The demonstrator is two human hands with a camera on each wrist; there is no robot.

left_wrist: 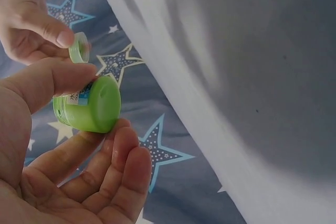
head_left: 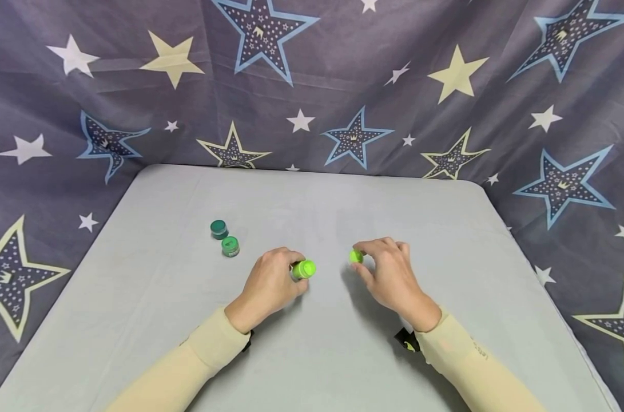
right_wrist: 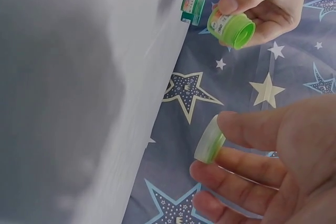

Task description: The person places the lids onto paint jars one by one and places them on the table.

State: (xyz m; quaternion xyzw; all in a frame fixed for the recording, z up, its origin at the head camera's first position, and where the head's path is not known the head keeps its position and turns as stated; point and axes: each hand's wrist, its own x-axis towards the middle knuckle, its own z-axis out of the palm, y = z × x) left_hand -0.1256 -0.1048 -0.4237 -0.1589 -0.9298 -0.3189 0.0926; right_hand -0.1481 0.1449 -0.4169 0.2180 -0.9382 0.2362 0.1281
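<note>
My left hand (head_left: 273, 281) pinches a small lime-green paint jar (left_wrist: 102, 106) between thumb and fingers, above the table. The jar has its lid off, and its bare mouth shows in the right wrist view; a printed label wraps its side. To the right, my right hand (head_left: 394, 280) pinches the jar's round lid (right_wrist: 210, 141) between thumb and fingertips. The lid is pale and translucent with green inside. A gap separates jar and lid. Farther left on the table stand a green jar (head_left: 230, 246) and a dark teal jar (head_left: 219, 229), side by side.
A pale grey cloth covers the table (head_left: 312, 360). Behind and around it hangs a dark grey curtain (head_left: 332, 91) printed with stars. Dark straps or mounts show beneath both wrists.
</note>
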